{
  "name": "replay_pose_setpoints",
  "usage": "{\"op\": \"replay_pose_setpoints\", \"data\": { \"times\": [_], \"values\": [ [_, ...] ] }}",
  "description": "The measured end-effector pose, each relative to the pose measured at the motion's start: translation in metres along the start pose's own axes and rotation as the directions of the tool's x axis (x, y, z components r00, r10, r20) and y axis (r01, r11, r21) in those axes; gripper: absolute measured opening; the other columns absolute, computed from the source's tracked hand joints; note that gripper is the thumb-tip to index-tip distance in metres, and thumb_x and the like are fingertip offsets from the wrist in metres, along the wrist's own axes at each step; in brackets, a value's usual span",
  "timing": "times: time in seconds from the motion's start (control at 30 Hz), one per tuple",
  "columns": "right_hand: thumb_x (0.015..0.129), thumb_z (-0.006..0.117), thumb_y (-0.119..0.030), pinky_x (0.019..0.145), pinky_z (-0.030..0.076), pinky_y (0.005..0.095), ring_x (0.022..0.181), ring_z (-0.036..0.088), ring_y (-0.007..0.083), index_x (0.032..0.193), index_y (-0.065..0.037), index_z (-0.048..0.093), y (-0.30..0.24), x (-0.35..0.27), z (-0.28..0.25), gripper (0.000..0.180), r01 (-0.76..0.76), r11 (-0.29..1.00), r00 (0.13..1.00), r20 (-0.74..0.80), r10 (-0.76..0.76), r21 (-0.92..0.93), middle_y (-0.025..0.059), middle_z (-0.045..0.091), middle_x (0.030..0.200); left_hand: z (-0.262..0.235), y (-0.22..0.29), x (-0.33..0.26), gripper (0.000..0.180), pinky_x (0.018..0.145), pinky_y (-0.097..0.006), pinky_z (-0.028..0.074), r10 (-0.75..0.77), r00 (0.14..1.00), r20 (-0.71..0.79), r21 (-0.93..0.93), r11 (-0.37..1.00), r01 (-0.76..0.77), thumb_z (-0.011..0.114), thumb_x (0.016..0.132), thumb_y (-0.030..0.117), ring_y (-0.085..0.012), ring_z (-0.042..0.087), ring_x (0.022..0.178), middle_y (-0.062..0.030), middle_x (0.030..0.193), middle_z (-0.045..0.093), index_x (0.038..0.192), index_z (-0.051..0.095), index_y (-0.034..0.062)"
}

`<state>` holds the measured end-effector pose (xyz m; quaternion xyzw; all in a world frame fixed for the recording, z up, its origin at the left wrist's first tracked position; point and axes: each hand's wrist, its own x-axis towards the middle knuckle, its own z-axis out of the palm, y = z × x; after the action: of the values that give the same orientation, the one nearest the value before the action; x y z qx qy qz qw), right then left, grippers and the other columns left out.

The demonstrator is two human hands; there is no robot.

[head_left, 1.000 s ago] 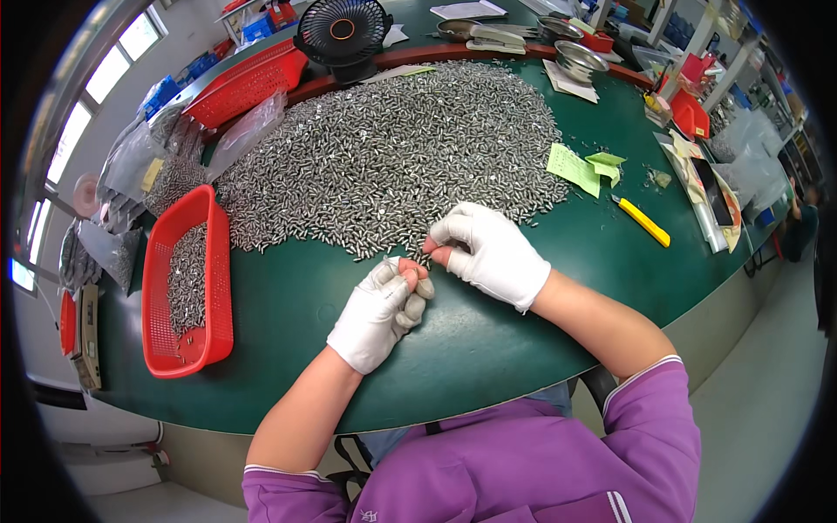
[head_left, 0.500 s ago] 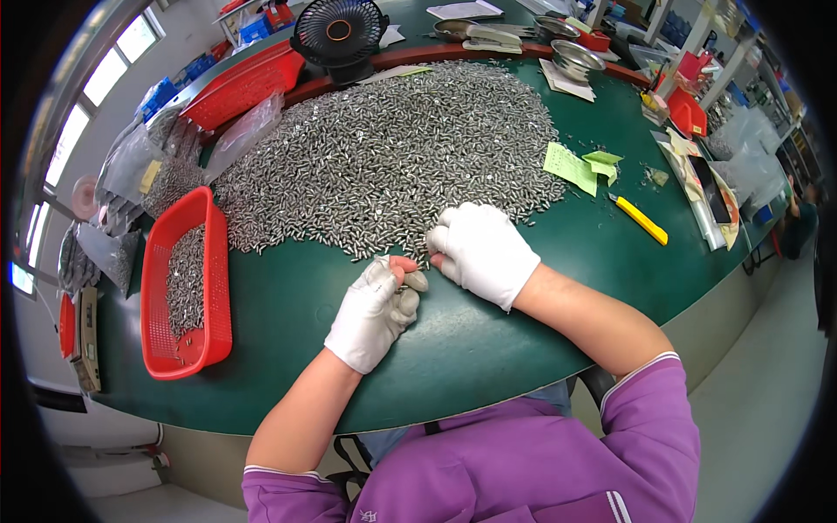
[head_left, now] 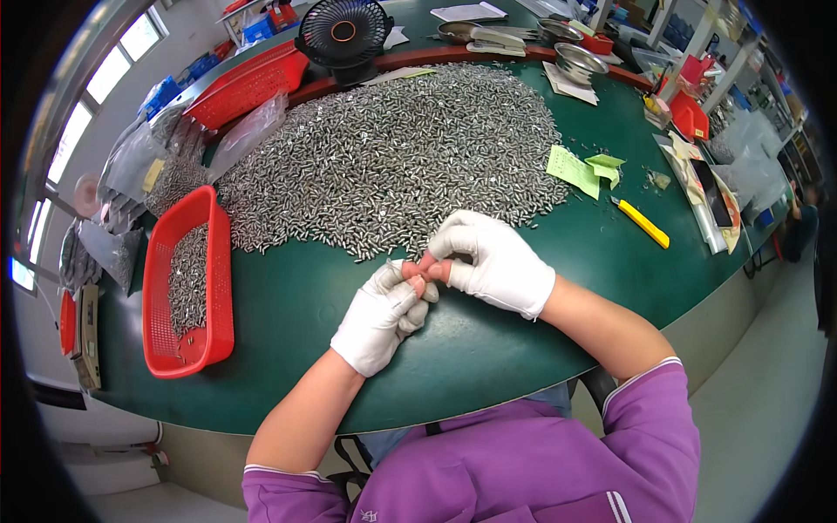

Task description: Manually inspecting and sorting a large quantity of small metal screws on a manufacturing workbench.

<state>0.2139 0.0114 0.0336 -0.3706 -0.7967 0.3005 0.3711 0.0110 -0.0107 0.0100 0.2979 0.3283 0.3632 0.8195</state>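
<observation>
A broad heap of small silvery metal pins (head_left: pixel 392 157) is spread over the green table (head_left: pixel 288 305). At its near edge my two hands meet fingertip to fingertip, both in white gloves with some bare fingertips. My left hand (head_left: pixel 379 314) is closed, thumb and forefinger pinched together, the other fingers curled. My right hand (head_left: pixel 493 261) pinches with thumb and forefinger against the left fingertips. Whatever lies between the fingers is too small and hidden to make out. To the left, a red perforated basket (head_left: pixel 222 288) holds more of the metal pins.
A yellow utility knife (head_left: pixel 641 223) and green paper slips (head_left: pixel 574 168) lie right of the heap. Behind it stand a black fan (head_left: pixel 343 39), a larger red basket (head_left: pixel 248 85) and metal bowls (head_left: pixel 580 61). Plastic bags of parts (head_left: pixel 109 253) sit at the left; a phone (head_left: pixel 711 193) lies far right.
My right hand has come back from the heap's edge and turned, its fingertips now touching those of my left hand. The left hand has shifted slightly right.
</observation>
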Motion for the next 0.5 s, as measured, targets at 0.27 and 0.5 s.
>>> {"op": "replay_pose_setpoints", "data": {
  "times": [0.27,0.5],
  "values": [
    [0.076,0.067,-0.015,0.073,0.051,0.041,0.083,0.062,0.0276,0.081,-0.016,0.069,0.018,0.002,-0.038,0.005,-0.014,0.767,0.999,0.023,0.038,-0.641,0.0058,0.062,0.083,0.0,0.003,0.001,0.036,0.052,-0.021,0.032,-0.004,0.997,0.081,0.04,0.999,0.001,0.057,0.095,0.041,-0.0078,0.041,0.059,-0.0035,0.089,0.061,0.105,0.061,0.0066],
    [0.075,0.069,-0.016,0.071,0.051,0.0402,0.081,0.062,0.0271,0.082,-0.014,0.07,0.02,0.0,-0.037,0.008,-0.021,0.728,0.979,0.133,0.154,-0.685,0.0057,0.062,0.082,-0.006,0.001,0.003,0.036,0.053,-0.021,0.032,-0.028,0.994,0.104,-0.037,0.999,0.032,0.056,0.096,0.039,-0.0081,0.041,0.061,-0.0052,0.091,0.06,0.113,0.061,0.0073]
  ]
}}
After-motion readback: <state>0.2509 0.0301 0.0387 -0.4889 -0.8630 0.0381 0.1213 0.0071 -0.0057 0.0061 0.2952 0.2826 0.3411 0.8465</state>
